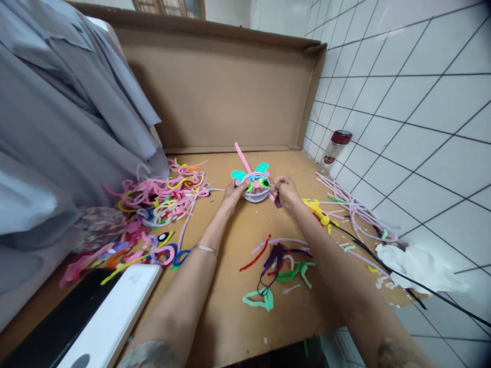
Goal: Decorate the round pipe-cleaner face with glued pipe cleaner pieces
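In the head view, a round pipe-cleaner figure [257, 193] is held above the table. It has a pale lavender body, turquoise ear-like or wing-like pieces, a green-and-black eye, and a long pink rod rising behind it. My left hand [235, 193] is closed on its left edge, thumb at the front. At its right side, my right hand [286, 189] is pinched, with a dark purple tassel-like piece [278, 201] hanging at the fingertips. Fingers partly hide how that piece is gripped. Nearer me lie a purple tassel [276, 253] and a green loop [264, 300].
A heap of coloured pipe cleaners [164, 197] lies at left, near a white power bank [115, 312]. Right are a yellow glue gun [316, 209] with black cord, lavender pipe cleaners [345, 197], crumpled white tissue [418, 266] and a red-lidded bottle [333, 151]. Cardboard wall [222, 87] stands behind.
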`<state>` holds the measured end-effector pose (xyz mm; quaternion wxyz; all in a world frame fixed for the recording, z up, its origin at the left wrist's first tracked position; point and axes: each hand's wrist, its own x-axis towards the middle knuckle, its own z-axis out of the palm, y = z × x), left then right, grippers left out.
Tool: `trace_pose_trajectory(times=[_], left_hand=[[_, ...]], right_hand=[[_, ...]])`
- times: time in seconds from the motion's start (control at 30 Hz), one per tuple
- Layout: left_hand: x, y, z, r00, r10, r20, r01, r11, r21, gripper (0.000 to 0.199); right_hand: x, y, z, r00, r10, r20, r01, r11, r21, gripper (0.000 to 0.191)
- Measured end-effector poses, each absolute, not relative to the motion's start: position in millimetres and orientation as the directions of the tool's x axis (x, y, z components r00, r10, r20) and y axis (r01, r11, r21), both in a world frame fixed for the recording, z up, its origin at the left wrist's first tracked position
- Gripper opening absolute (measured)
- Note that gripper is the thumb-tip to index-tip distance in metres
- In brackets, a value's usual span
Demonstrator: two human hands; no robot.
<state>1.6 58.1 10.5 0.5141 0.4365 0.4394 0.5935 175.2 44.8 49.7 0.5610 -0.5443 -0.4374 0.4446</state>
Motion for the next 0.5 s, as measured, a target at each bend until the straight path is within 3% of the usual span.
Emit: trace_pose_trajectory(times=[0.1,0.33,0.43,0.5], left_hand=[[0,46,12,0.026,0.995,0.096,-0.213,-0.088,0.973,0.051],[-1,27,20,0.130,0.966,0.224,-0.048,-0.220,0.974,0.060],[0,24,21,0.148,0.964,0.222,-0.057,-0.215,0.975,0.064],[1,22,19,0.150,0.962,0.228,-0.060,-0.221,0.973,0.065]], right_hand=[[169,38,42,0.189,0.980,-0.067,0.020,-0.072,-0.997,0.012],[183,9,14,0.199,0.978,0.057,0.026,0.053,-0.998,0.015],[187,-1,14,0.353,0.908,0.225,0.219,0.153,-0.964,0.011],[187,-8,18,0.348,0.849,0.398,0.403,0.248,-0.881,0.014]])
